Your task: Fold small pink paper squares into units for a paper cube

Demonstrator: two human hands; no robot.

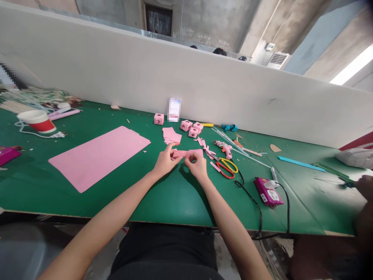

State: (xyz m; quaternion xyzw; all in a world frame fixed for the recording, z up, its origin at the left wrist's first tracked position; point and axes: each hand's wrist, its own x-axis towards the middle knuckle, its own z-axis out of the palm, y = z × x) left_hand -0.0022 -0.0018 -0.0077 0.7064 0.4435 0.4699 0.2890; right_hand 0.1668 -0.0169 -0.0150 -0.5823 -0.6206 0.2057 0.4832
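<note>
Between my two hands is a narrow strip of pink paper (183, 153), held just above the green table. My left hand (165, 160) pinches its left end, thumb and fingers closed on it. My right hand (197, 165) grips the strip nearer its right end. Behind my left hand lie several small pink paper pieces (171, 135). Pink paper cubes with dark diamond-shaped openings (186, 125) stand farther back. To the right are pink offcuts (206, 147) and scissors (225, 171) with red and yellow handles.
A large pink sheet (100, 157) lies on the left, near a paper cup (37, 121). On the right are a pink glue gun (224, 149), a magenta power box (267, 192) with black cables and a blue strip (301, 163). Another person's hand (365, 187) shows at the right edge.
</note>
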